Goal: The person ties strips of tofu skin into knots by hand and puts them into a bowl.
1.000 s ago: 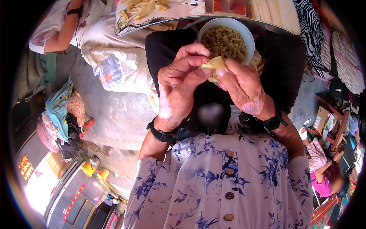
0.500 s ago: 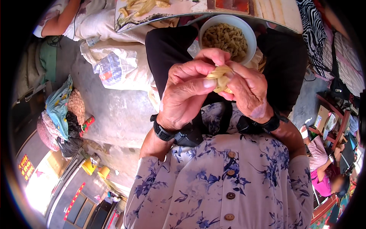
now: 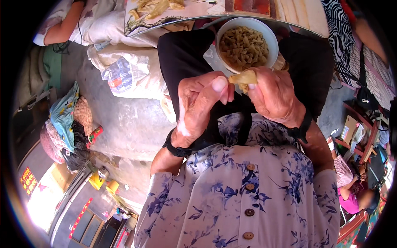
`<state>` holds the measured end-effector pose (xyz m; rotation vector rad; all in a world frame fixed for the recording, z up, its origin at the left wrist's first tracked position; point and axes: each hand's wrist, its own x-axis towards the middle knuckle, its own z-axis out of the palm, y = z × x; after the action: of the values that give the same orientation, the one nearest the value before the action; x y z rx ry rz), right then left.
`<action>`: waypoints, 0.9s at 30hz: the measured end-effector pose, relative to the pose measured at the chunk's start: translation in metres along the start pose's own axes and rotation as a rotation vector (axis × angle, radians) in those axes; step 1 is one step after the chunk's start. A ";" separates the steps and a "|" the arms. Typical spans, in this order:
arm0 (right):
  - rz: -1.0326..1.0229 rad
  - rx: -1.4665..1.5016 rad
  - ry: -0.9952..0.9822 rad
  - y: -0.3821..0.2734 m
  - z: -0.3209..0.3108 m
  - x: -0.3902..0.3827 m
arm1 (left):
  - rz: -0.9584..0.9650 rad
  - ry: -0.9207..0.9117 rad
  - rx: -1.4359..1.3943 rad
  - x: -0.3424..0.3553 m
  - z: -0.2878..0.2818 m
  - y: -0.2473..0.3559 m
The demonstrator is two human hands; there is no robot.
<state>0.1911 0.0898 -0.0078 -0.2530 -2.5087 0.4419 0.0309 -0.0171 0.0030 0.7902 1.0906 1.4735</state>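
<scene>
A pale yellow, soft-looking folded strip of food (image 3: 244, 78) is stretched between my hands, above my lap. My left hand (image 3: 198, 103) pinches its narrow end between thumb and fingers. The wider, crumpled part is gripped by my right hand (image 3: 275, 97), its thumb pressed against it. The exact kind of food cannot be made out. Just beyond my hands, between my knees, stands a light blue-white bowl (image 3: 273, 47) holding many small greenish-brown pieces (image 3: 244, 45). More yellow strips (image 3: 157, 8) lie on the table's left part.
A low table (image 3: 293, 14) with a printed top runs across the far side. White woven sacks (image 3: 128, 74) lie to my left on the concrete floor (image 3: 120, 124). Bundled bags (image 3: 64, 120) are farther left. People sit on both sides, one in pink (image 3: 349, 196) at the right.
My hands have moved apart, and the strip, compactly folded before, is now drawn out between them. The left hand has turned and closed to a pinch.
</scene>
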 end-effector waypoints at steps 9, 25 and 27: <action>-0.068 -0.207 -0.006 0.003 0.002 -0.008 | -0.338 0.099 -0.008 0.013 0.015 0.007; 0.329 0.483 0.170 -0.001 0.021 -0.014 | 0.062 0.057 0.559 0.009 0.010 -0.027; 0.384 0.480 0.151 -0.003 0.025 -0.015 | 0.418 0.061 0.978 0.013 0.006 -0.031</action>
<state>0.1893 0.0762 -0.0337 -0.5532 -2.1257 1.1124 0.0457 -0.0037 -0.0247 1.7364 1.7974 1.2408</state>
